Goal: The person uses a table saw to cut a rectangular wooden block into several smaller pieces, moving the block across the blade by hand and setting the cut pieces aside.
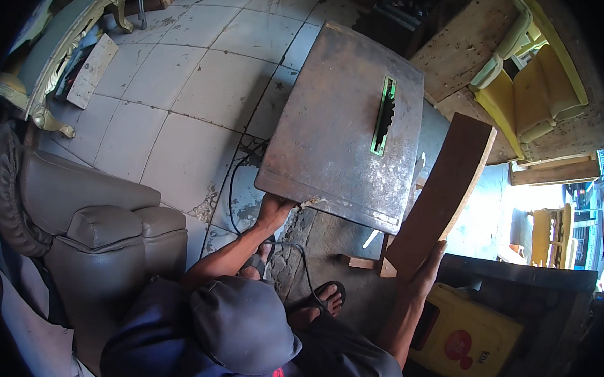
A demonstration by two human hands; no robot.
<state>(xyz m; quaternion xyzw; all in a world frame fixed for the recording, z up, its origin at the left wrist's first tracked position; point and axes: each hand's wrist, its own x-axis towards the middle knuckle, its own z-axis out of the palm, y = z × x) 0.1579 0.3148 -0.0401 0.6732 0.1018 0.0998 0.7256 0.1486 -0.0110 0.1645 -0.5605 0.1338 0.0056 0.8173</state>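
Note:
A table saw with a worn metal top [339,129] stands in front of me. Its dark toothed blade [387,118] sticks up through a green slot plate [378,149]. My right hand [429,267] grips the lower end of a long brown wooden board [438,189] with a slightly curved edge, tilted upright at the right side of the saw. My left hand [274,211] reaches to the near left edge of the saw top; its fingers are mostly hidden beneath that edge. A pale frayed scrap [311,203] lies at the edge beside it.
A black cable [299,246] runs over the floor by my sandalled feet. Small wood pieces [357,262] lie below the saw. A brown padded armchair [96,205] is at left, a yellow crate [472,337] at lower right. Yellow upholstered seats [536,88] stand at far right.

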